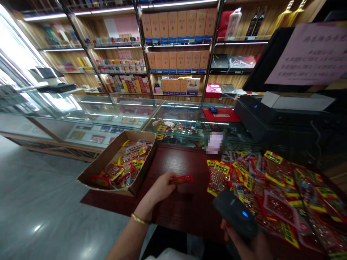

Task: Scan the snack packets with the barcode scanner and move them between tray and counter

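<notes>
My left hand (pixel 162 187) pinches one end of a small red snack packet (pixel 182 179), held over the dark red wooden table (pixel 173 160). In my right hand (pixel 244 242) is a black barcode scanner (pixel 234 211) with a blue light on top, its head pointing toward the table's middle. My right fingers wrap its handle, partly hidden under the scanner body. A heap of red and yellow snack packets (pixel 273 168) lies right beside and behind the scanner. To the left of my left hand stands an open cardboard box (pixel 93 177) with several similar packets inside.
Behind the table runs a glass display counter (pixel 127 121). On it are a red mouse pad (pixel 230 115) with a mouse (pixel 213 110), and a monitor (pixel 264 57) with a paper sheet. A cable hangs over the heap at right. Shelves with orange boxes (pixel 177 27) line the wall.
</notes>
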`<state>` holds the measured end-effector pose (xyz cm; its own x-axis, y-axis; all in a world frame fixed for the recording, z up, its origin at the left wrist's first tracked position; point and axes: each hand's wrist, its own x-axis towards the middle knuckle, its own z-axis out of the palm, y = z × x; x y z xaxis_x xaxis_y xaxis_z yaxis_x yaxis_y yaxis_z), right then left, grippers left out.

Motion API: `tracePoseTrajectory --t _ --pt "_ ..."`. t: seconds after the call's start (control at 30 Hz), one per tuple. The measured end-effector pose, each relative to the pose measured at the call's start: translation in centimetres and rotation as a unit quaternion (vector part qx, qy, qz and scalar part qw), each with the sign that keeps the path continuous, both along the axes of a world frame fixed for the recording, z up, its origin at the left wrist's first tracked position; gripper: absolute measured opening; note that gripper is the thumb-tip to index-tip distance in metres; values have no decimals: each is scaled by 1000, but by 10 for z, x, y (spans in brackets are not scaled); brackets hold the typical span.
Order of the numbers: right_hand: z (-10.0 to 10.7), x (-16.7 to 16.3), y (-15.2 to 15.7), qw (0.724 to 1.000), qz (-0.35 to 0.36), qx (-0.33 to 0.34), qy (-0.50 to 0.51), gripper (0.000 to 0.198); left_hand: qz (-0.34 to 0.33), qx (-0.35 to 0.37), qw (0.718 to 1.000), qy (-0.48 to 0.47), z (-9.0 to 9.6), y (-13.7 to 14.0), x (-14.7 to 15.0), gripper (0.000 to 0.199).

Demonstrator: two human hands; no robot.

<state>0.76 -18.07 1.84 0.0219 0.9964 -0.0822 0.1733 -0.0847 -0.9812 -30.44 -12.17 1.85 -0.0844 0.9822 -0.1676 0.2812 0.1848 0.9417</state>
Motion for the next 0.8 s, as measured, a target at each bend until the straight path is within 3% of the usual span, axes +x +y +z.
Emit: tracePoseTrajectory --t 0.13,0.37,0.63,0.8 --pt "-6 0 7 994 65 28 -87 32 62 44 997 12 13 3 -15 12" --pt "1 -20 -1 986 102 55 -120 26 127 82 985 -88 25 8 -18 30" --pt "-5 -19 -4 981 128 52 -137 29 106 70 989 -81 21 11 -11 30" --pt "-8 -23 -2 978 119 53 -163 33 91 78 993 1 10 13 -7 19"
